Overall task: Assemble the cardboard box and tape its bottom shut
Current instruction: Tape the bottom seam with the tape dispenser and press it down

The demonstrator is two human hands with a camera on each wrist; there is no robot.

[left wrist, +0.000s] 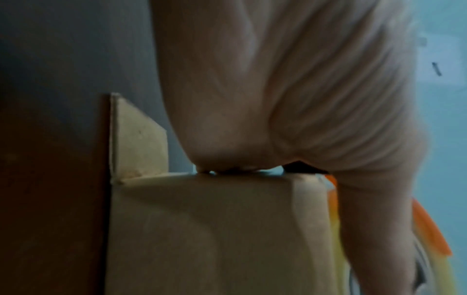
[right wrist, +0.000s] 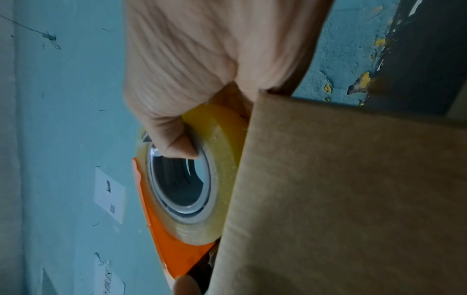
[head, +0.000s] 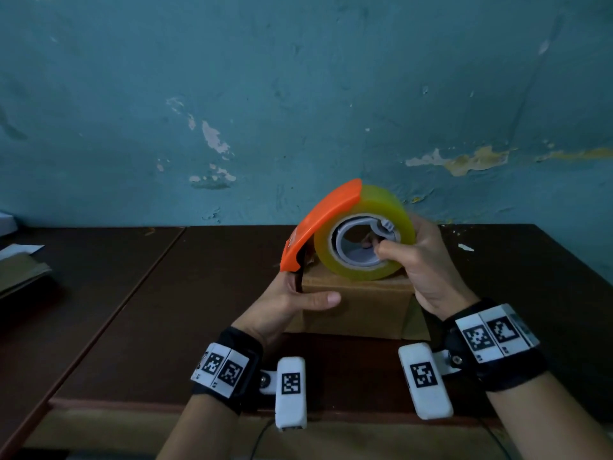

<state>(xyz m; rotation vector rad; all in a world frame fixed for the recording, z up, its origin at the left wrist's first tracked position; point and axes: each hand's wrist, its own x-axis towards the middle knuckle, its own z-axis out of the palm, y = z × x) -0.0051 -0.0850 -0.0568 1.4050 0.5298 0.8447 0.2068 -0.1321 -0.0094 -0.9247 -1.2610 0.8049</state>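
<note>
A small brown cardboard box point(head: 358, 307) stands on the dark table, a loose flap sticking out at its lower right. On top of it rests a tape dispenser: a yellowish clear tape roll point(head: 365, 240) under an orange guard point(head: 318, 224). My right hand point(head: 424, 263) grips the roll, thumb hooked into its core, seen close in the right wrist view on the roll point(right wrist: 222, 159). My left hand point(head: 295, 300) holds the box's top left corner, thumb across the front face, a fingertip up by the guard's lower end. The left wrist view shows the box side point(left wrist: 215, 229) under my palm point(left wrist: 278, 99).
The dark brown table point(head: 199, 293) has a seam running diagonally on the left. Flat cardboard and paper point(head: 20, 270) lie at the far left edge. A peeling blue wall point(head: 298, 94) stands right behind the table.
</note>
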